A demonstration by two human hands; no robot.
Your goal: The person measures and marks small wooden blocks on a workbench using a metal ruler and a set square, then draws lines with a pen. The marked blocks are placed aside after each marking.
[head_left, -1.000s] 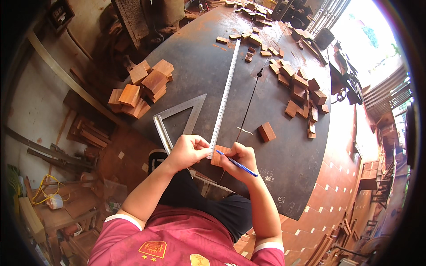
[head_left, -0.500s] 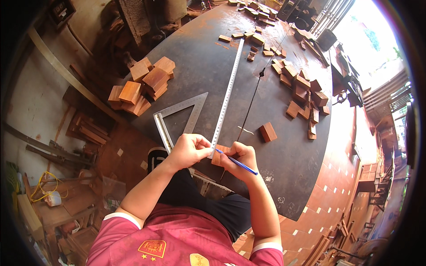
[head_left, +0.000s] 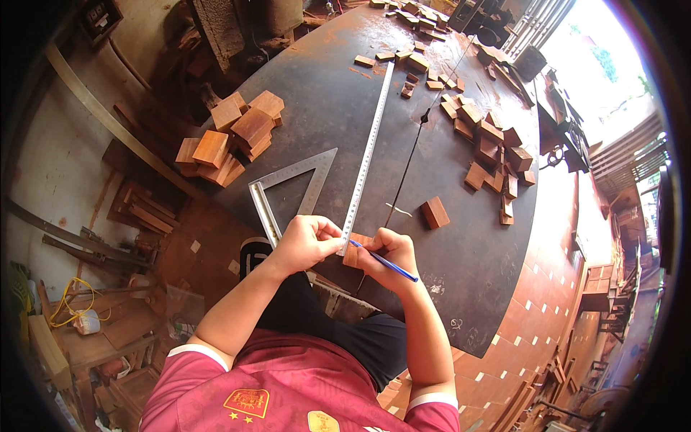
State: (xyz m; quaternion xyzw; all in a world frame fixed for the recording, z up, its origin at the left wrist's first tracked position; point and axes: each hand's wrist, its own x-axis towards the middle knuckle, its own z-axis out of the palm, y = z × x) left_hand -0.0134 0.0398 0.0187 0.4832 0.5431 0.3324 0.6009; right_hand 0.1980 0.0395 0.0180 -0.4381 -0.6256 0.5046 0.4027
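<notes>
My left hand (head_left: 306, 246) pinches the near end of a long metal ruler (head_left: 368, 155), which stretches away across the dark tabletop. The ruler's near end lies at a small reddish-brown wood block (head_left: 352, 257). Closed around a blue pen (head_left: 392, 267), my right hand (head_left: 391, 261) also rests against that block. The pen's tip points at the block beside the ruler; whether it touches is too small to tell. A metal set square (head_left: 294, 171) lies flat just beyond my left hand. Farther right sits a single loose wood block (head_left: 435, 214).
Stacked wood blocks (head_left: 241, 133) stand at the table's left edge. Many more blocks (head_left: 489, 140) lie in a heap on the right, with others at the far end. A dark seam (head_left: 409, 169) runs along the dark table (head_left: 461, 288). Red tiles (head_left: 529, 309) cover the floor.
The far end of the ruler has shifted very slightly left and nearer. Both hands hold almost the same position, the pen still in my right.
</notes>
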